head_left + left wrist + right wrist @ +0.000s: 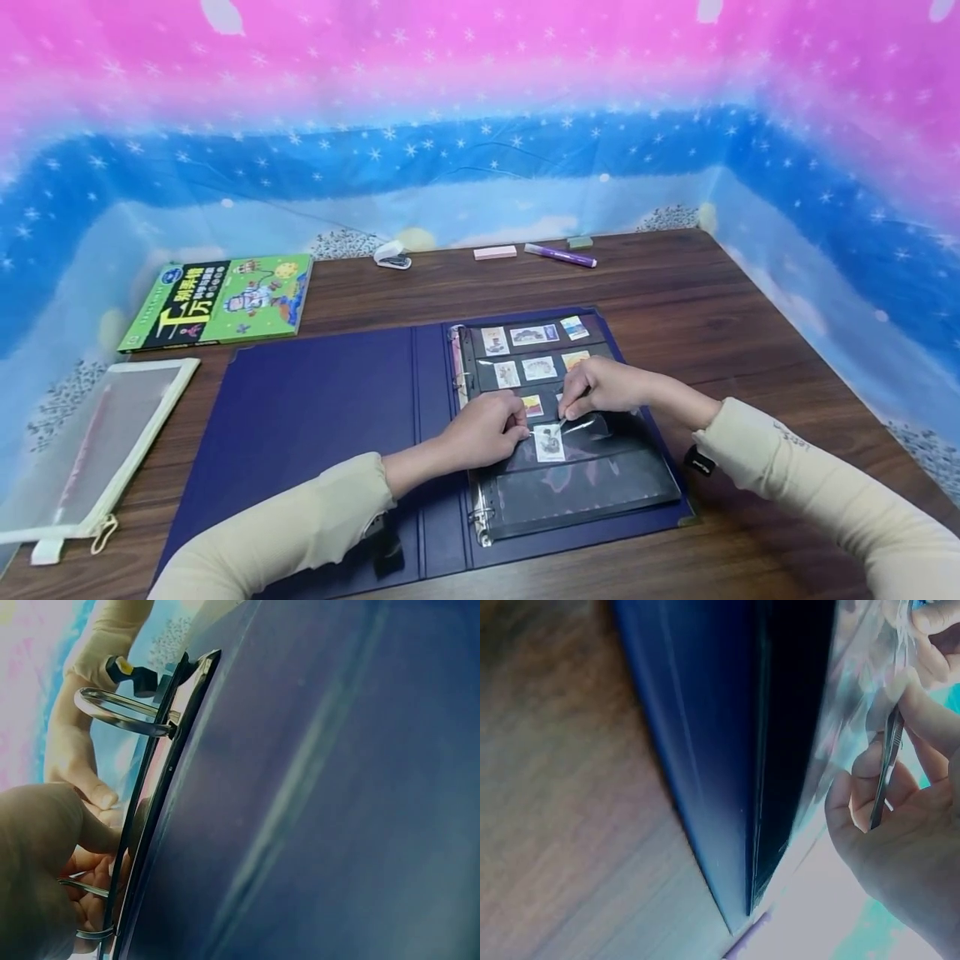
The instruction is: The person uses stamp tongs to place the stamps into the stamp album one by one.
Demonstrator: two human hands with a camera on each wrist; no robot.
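Observation:
A dark blue ring binder (322, 417) lies spread on the table, with a black stamp page (592, 492) of clear pockets on its right side. My right hand (600, 387) pinches metal tweezers (889, 757), their tips at the top of a white stamp (549, 444) with a grey picture. On the stamp's left, my left hand (487, 429) has thumb and forefinger together at the edge of the clear pocket strip (902, 637), which bulges up between the hands. Several other stamps (538, 367) fill the upper rows; the hands partly cover the third row.
A green book (225, 300) and a mesh zip pouch (112, 442) lie left of the binder. Along the table's back are a white stapler (392, 255), a pink eraser (495, 252), a purple marker (561, 255) and a small green block (580, 243). Metal rings (124, 712) stand up beside my left hand.

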